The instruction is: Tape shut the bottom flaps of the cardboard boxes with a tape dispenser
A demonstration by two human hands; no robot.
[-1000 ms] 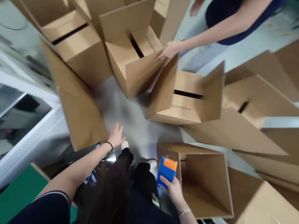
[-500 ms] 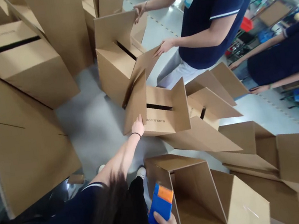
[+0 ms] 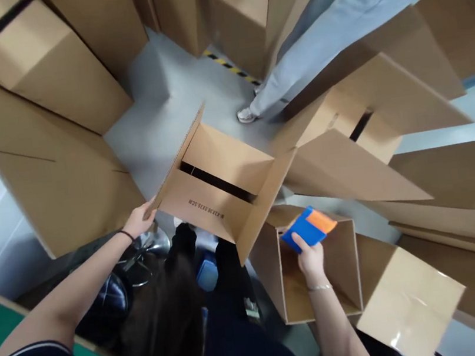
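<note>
My left hand (image 3: 139,221) grips the edge of a raised left flap on a cardboard box (image 3: 202,198). Two flaps of this box stand up, and a dark gap shows between the inner panels, with printed lettering on one of them. In my right hand (image 3: 312,262) is a flat blue-and-orange block (image 3: 304,232); its exact kind is unclear. The thumb lies on its blue part, while the orange end points right. Behind that hand is an open-ended cardboard box (image 3: 266,283), which I cannot tell it touches.
Cardboard boxes (image 3: 47,69) crowd the left and far side, with another flapped box (image 3: 344,144) at right. A taped box (image 3: 410,301) lies lower right. Another person's leg (image 3: 311,48) stands at the far right of the grey floor (image 3: 170,87). A black-seated stool (image 3: 107,292) is at lower left.
The gripped box has come nearer to me and turned, away from the co-worker's box. My right hand has risen with the blue-and-orange block. The view has tilted further down.
</note>
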